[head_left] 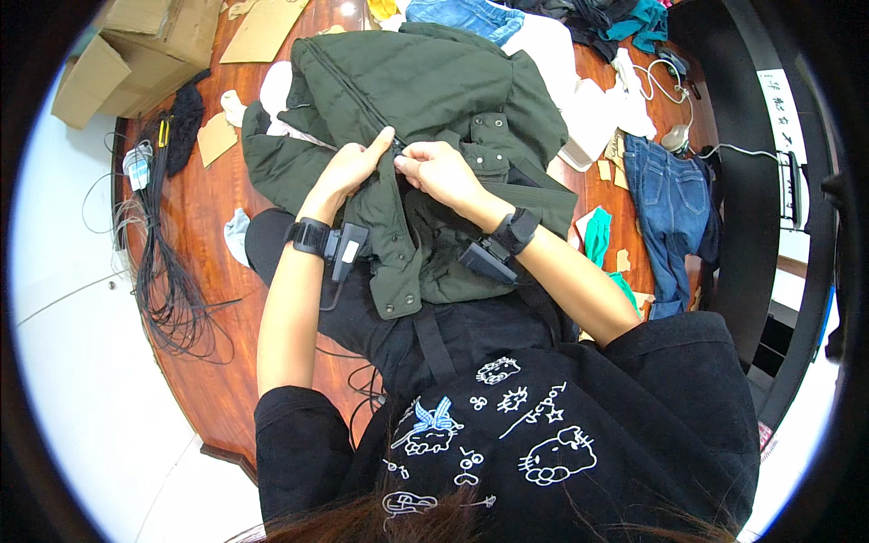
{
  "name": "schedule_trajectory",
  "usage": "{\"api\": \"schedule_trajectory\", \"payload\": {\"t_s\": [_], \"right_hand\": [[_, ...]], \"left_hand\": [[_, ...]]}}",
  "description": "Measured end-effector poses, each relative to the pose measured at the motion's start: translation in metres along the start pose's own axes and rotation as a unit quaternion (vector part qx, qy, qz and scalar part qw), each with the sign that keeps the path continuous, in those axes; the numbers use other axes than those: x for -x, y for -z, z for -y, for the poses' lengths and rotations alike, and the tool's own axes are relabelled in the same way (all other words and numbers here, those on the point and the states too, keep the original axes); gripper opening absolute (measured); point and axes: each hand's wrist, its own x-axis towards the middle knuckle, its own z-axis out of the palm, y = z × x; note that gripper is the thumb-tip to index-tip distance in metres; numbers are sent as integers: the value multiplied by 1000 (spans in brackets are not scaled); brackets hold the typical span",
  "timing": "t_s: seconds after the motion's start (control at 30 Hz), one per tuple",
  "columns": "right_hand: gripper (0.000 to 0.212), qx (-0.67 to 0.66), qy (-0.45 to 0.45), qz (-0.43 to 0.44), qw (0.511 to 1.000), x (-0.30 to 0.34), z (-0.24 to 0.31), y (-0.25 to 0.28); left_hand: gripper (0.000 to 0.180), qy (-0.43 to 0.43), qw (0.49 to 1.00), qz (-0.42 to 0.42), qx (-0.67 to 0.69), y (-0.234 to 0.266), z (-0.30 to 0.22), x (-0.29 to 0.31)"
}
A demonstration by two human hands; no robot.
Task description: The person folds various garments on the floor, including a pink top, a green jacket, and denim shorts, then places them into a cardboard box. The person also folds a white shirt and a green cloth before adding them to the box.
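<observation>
A dark green padded jacket [425, 86] lies spread on the brown wooden table [195, 217], its lower hem hanging toward my lap. My left hand [355, 165] pinches the jacket's front edge by the zipper line. My right hand [436, 169] grips the opposite edge right beside it, fingertips almost touching the left hand's. Both wrists carry black bands with small black devices.
Blue jeans [672, 204] hang off the table's right side. Cardboard boxes [136, 54] and cardboard scraps sit at the far left. A bundle of black cables [163, 271] trails along the left edge. More clothes [543, 27], a white cable and a green cloth [597, 237] lie around.
</observation>
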Motion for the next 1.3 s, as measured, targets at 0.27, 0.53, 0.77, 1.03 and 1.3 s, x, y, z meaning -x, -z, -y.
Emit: {"api": "schedule_trajectory", "payload": {"t_s": [0.27, 0.53, 0.77, 1.03, 1.3], "right_hand": [[28, 28, 9, -7, 1000, 12, 19, 4], [27, -111, -61, 15, 992, 38, 28, 3], [24, -56, -69, 39, 995, 98, 39, 16], [24, 54, -55, 83, 994, 84, 45, 34], [34, 425, 103, -104, 893, 74, 0, 94]], "left_hand": [[43, -86, 989, -16, 118, -6, -35, 15], [55, -117, 979, -134, 99, 36, -20, -33], [52, -124, 959, -167, 191, 75, -9, -43], [34, -105, 972, -148, 150, 62, -19, -12], [14, -42, 999, 12, 10, 36, 69, 93]]}}
